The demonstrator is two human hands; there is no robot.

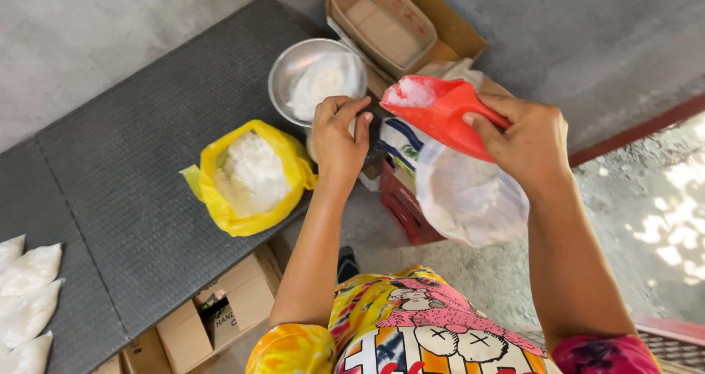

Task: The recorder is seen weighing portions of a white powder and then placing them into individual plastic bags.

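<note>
Red plastic scoop [440, 113] is sitting clamped in our right hand [525, 142], carrying white powder over the clear bag [470, 194]; our left hand [339, 135] is pinching the limp, slippery rim; we are judging the rim the best hold.

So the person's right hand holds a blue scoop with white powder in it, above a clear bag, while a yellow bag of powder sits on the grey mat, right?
Not quite: the scoop is red, not blue. The head view shows the right hand holding it, with white powder in it, above the clear bag, and the yellow bag of powder does sit on the grey mat.
</note>
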